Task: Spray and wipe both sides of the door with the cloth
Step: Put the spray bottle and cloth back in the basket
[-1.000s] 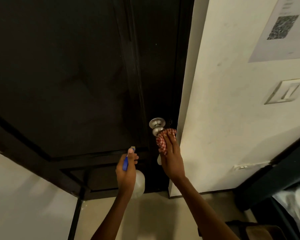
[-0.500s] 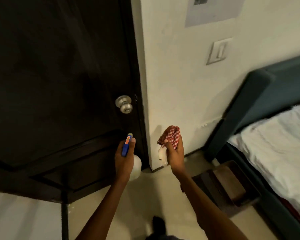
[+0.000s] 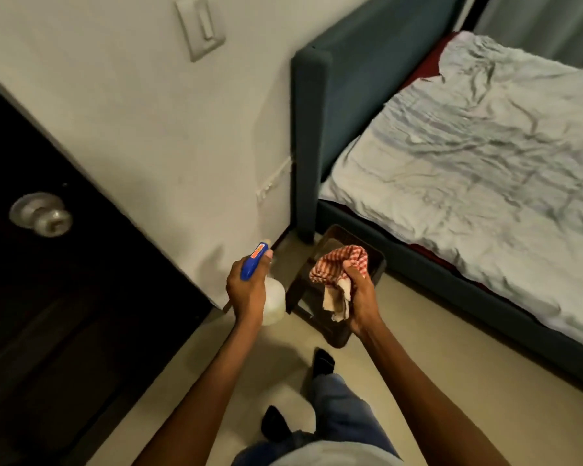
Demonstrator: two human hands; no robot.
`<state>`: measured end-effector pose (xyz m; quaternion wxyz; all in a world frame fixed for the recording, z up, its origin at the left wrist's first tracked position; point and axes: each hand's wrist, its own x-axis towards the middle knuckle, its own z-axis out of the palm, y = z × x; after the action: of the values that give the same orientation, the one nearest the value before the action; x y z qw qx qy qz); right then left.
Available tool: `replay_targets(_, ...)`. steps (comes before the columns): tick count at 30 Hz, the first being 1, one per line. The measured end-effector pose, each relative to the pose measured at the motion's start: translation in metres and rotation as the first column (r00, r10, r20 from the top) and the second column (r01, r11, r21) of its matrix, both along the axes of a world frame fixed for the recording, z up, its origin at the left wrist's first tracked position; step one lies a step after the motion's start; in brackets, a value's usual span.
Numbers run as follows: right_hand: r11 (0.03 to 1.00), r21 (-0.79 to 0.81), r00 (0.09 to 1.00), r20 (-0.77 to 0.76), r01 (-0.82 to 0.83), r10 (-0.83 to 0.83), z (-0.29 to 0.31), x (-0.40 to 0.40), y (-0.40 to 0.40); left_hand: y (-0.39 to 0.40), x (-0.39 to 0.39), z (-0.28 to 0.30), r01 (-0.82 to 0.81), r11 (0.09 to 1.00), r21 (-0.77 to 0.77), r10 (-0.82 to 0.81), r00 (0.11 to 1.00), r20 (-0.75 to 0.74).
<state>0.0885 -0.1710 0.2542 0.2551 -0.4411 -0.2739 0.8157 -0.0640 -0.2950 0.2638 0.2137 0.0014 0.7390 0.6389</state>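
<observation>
The dark door fills the left side, closed in its frame, with a round metal knob on it. My left hand grips a white spray bottle with a blue trigger head, its nozzle pointing at the wall. My right hand holds a bunched red-and-white checked cloth over a small dark stool. Both hands are away from the door, to its right.
A pale wall with a light switch stands right of the door. A dark stool sits on the floor beside a bed with a teal headboard and a rumpled grey sheet. My feet and legs show below.
My view has swung right and down, away from the door toward the bed. My right hand with the cloth left the knob area and moved right. Both hands now hover over the floor and stool.
</observation>
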Motion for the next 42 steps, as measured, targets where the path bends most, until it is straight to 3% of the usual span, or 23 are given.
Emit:
replay_targets(4,0.992,0.108,0.991,0.109,0.065,-0.077,-0.013,0.039,0.039,0.053,0.013,-0.012,0.151,0.988,-0.034,-0.150,0.988,0.016)
replay_targets(8,0.987,0.120,0.975,0.184,0.104,-0.125,-0.025,0.064,0.085,0.113,0.013,-0.034,0.263,0.959,-0.109,-0.261,0.965,0.032)
replay_targets(17,0.990,0.090,0.968,0.219,0.106,-0.124,-0.050,0.082,0.181,0.235,0.025,-0.076,0.266,0.963,0.043,-0.269,0.958,0.096)
replay_targets(22,0.991,0.044,0.959,0.251,0.124,-0.131,-0.082,0.076,0.216,0.280,0.023,-0.120,0.325,0.944,-0.058,-0.316,0.941,0.123)
replay_targets(25,0.992,0.016,0.948,0.292,0.125,-0.125,-0.104,0.067,0.226,0.301,0.012,-0.156,0.433,0.877,-0.209,-0.431,0.901,0.058)
replay_targets(30,0.988,-0.046,0.922,0.368,0.145,-0.118,-0.142,0.054,0.233,0.322,-0.010,-0.212,0.600,0.690,-0.406,-0.631,0.773,0.070)
replay_targets(42,0.986,-0.093,0.909,0.408,0.135,-0.085,-0.191,0.034,0.247,0.353,-0.040,-0.283,0.641,0.529,-0.556,-0.682,0.711,0.171)
